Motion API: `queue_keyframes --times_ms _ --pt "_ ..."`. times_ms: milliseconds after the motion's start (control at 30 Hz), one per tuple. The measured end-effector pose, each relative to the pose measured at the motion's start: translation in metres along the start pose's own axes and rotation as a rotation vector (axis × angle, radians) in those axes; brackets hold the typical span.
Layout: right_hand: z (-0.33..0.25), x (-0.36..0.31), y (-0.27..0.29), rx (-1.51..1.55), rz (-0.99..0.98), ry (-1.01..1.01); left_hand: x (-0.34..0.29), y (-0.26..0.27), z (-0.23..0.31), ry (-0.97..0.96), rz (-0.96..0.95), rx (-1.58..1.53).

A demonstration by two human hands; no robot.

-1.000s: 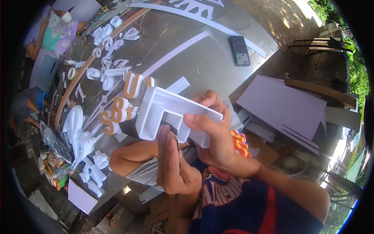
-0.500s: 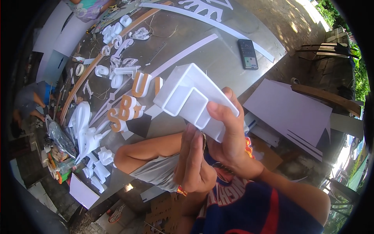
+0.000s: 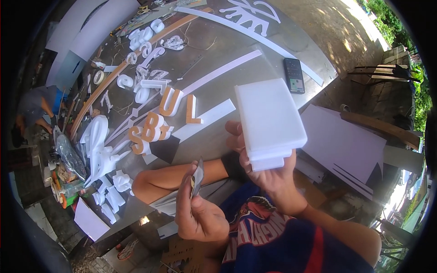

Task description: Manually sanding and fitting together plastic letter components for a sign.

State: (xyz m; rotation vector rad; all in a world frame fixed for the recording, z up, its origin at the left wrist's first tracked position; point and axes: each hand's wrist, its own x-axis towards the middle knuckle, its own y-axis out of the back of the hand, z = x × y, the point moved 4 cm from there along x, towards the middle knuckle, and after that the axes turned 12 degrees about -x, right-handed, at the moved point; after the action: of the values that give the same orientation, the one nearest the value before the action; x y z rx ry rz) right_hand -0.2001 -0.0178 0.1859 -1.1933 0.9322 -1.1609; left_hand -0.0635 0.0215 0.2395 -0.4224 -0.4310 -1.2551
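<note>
My right hand (image 3: 273, 175) grips a white, block-like letter shape (image 3: 271, 116) from below and behind, and its broad smooth side faces up at me. A stepped edge shows at its lower end; its hollow face is turned out of sight. Lower and to the left, my left hand (image 3: 200, 218) pinches a thin folded grey sheet (image 3: 197, 177) that looks like sandpaper. The sheet is apart from the white shape. On the table beyond stand several white letter pieces with tan faces (image 3: 171, 101). A dark flat piece (image 3: 165, 148) lies beside them.
A phone (image 3: 294, 75) rests near the table's right edge. Long white strips (image 3: 223, 70) and a brown strip (image 3: 98, 86) cross the metal table. White offcuts (image 3: 95, 145) pile up at left. Large white sheets (image 3: 341, 145) lie at right. Another person (image 3: 38, 109) bends at far left.
The white shape has turned over, from its hollow face to its smooth side, and moved right. My left hand has drawn away from it, down and left, bringing the folded sheet into clearer view.
</note>
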Motion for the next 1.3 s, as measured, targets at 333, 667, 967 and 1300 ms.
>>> queue_keyframes --times_ms 333,667,967,1300 --pt "0.0 0.002 0.022 -0.309 0.228 0.071 -0.003 -0.006 0.005 0.339 -0.196 -0.314" --pt "-0.002 0.013 0.001 -1.161 0.03 0.166 -0.006 0.0 -0.018 0.598 0.022 -0.393" --pt "0.003 0.013 -0.002 -1.5 -0.277 -0.018 0.017 -0.006 -0.012 0.577 0.087 -0.418" --pt "0.001 0.008 -0.001 -0.815 -0.309 -0.06 0.017 -0.014 -0.006 0.237 -0.199 -0.008"
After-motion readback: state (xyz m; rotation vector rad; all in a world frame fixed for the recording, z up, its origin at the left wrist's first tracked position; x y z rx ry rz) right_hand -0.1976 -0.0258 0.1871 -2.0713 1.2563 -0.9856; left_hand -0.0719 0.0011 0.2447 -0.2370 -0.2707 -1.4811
